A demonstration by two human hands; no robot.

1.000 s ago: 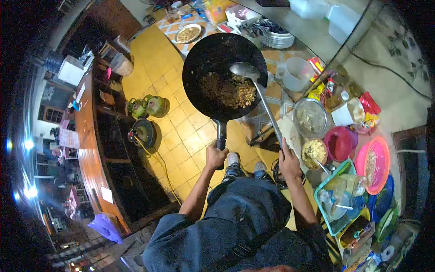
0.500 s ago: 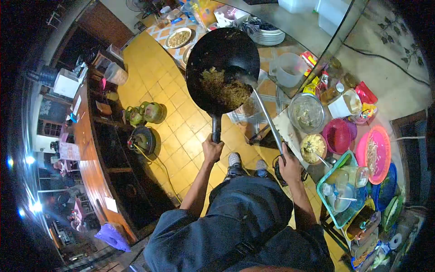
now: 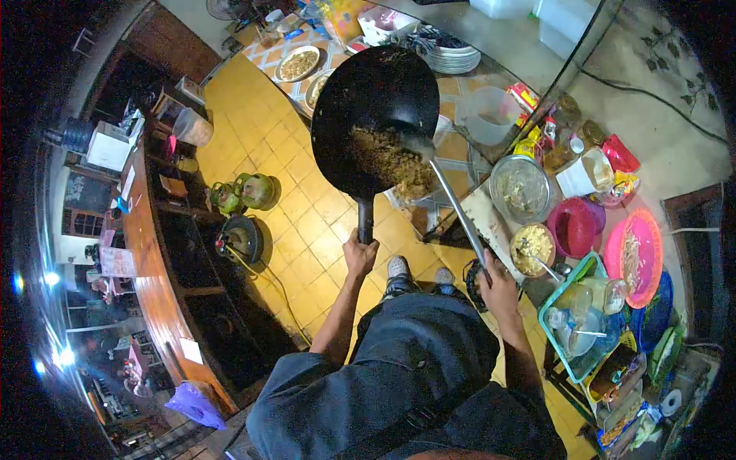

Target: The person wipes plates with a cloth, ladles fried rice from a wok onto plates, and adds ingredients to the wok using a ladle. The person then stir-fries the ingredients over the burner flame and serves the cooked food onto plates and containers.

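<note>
My left hand [image 3: 360, 256] is wrapped round the handle of a large black wok [image 3: 372, 92], held up and tilted over the corner of the tiled table. In the lower part of the wok lies brown fried rice [image 3: 383, 157], and some of it reaches the right rim. My right hand [image 3: 498, 282] grips the long metal handle of a spatula [image 3: 458, 203]. Its head is at the wok's right side by the rice, blurred and partly hidden. What lies directly under the rim is mostly covered by the wok and the rice.
Behind the wok, a plate of food [image 3: 297, 64] and stacked plates [image 3: 454, 61] stand on the tiled table [image 3: 468, 153]. To my right are a metal bowl [image 3: 521, 188], a yellow-filled bowl [image 3: 532, 249], a pink basket [image 3: 652, 230] and a green basket [image 3: 548, 322]. Gas cylinders [image 3: 254, 190] stand left.
The rice has shifted toward the wok's right rim, and some now shows at or past it. My right hand and the spatula have moved slightly down and right.
</note>
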